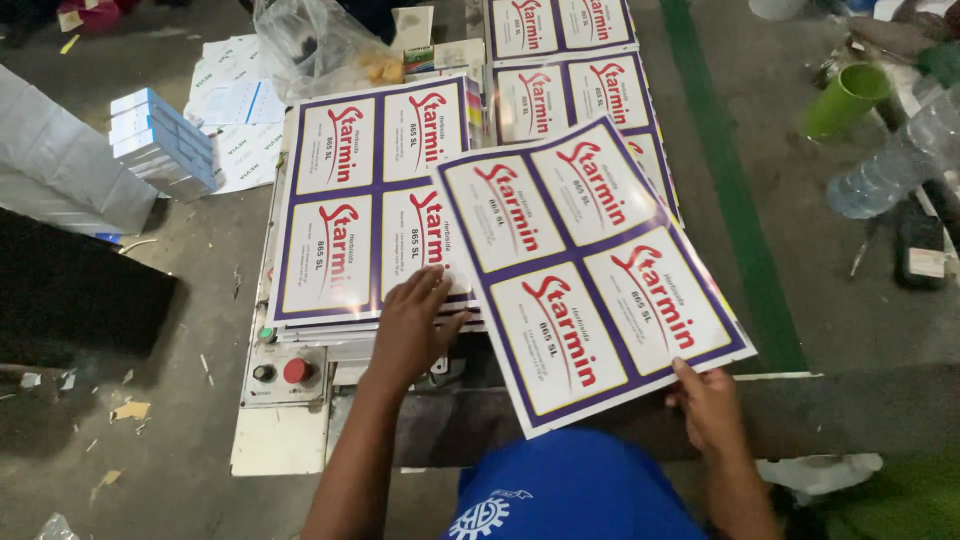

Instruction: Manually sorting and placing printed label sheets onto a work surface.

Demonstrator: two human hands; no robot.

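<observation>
Sheets of printed labels are what we are handling at this moment. Our right hand (712, 405) pinches the near right corner of the loose label sheet (590, 270), thumb on the printed face and the other fingers hidden under the card, so the sheet hangs tilted across the bench with its far corner over the stack. It shows four white panels with red lettering inside purple borders. Our left hand (412, 325) lies open and flat, palm down, with fingertips spread on the near edge of the stack of label sheets (375, 205) that rests on the machine table (285, 440).

To do this well, we judge that the left hand should keep its flat pressure on the stack, so that the sheets beneath do not skid while the loose one travels over them. The held sheet is large and thin; carried by one corner it will likely sag and twist, so we would hold it low and nearly level and avoid creasing the corner under the thumb. If it is to lie on the stack, the purple borders give a fair guide for squaring the edges.

A red push button (296, 371) and a smaller dark knob (263, 373) sit on the panel just left of the left wrist; we should keep our forearm off them. More printed sheets (570, 80) lie farther along, a pile of blue and white cartons (160, 140) stands to the left, and a green cup (848, 98) and a clear plastic bottle (895, 160) lie at the right.
</observation>
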